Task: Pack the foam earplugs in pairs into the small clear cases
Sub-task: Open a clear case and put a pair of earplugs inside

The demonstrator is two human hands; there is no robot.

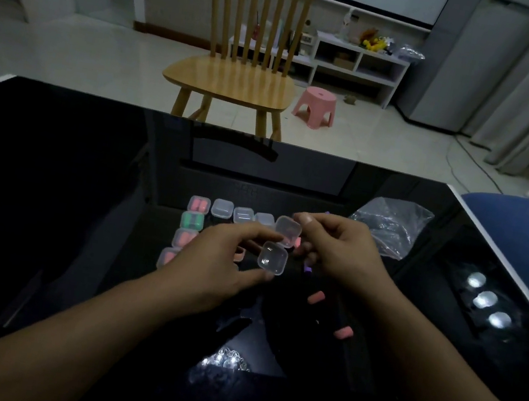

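Holding an open case between both hands: left hand pinches its base, right hand pinches the lid. Four cases filled, three closed ones look empty; two earplugs loose on counter.

A crumpled clear plastic bag lay near the black table's far right corner. Beyond the far edge stood a wooden spindle-back chair and a pink stool.

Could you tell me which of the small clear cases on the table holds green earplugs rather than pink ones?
The green-filled case, second from the far end of the left-hand column. The cases around it in that column hold pink earplugs, and the far row's others look empty.
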